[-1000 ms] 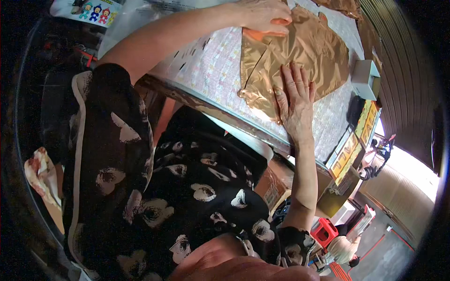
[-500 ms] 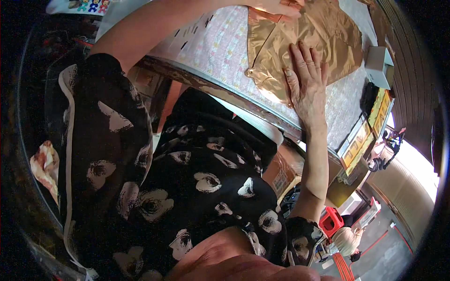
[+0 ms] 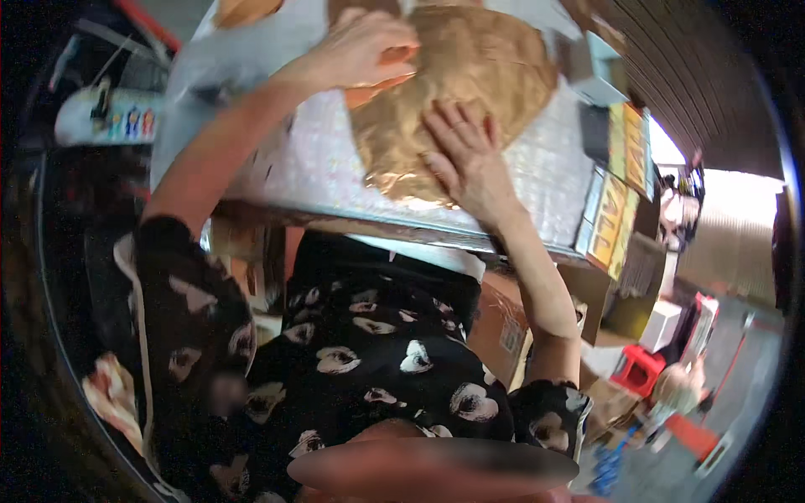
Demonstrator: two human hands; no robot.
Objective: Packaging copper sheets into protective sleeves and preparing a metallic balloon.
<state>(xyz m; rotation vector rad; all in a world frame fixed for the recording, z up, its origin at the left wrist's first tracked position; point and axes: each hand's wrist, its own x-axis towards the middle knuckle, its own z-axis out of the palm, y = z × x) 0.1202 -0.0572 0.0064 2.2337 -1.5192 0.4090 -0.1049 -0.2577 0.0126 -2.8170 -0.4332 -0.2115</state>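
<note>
A shiny gold-brown piece of cloth [image 3: 495, 63] lies spread on the table, its surface creased. My right hand [image 3: 470, 159] rests flat on its near part, fingers stretched out. At the cloth's left edge is my left hand [image 3: 360, 52], blurred, with its fingers curled closed. An orange-toned fold shows just under that hand. What the left fingers grip, if anything, is hidden.
A pale patterned cover [image 3: 310, 159] lies over the table [image 3: 394, 230]. On the right are a small white box [image 3: 602, 71] and yellow-and-white printed boxes [image 3: 610, 220]. A brown item [image 3: 247, 10] lies far left. Beyond, a person [image 3: 681, 386] is near a red stool [image 3: 639, 370].
The view has shifted, so the cloth and table sit further left and more of the table shows. My right hand stays flat on the cloth; my left hand stays by its left side.
</note>
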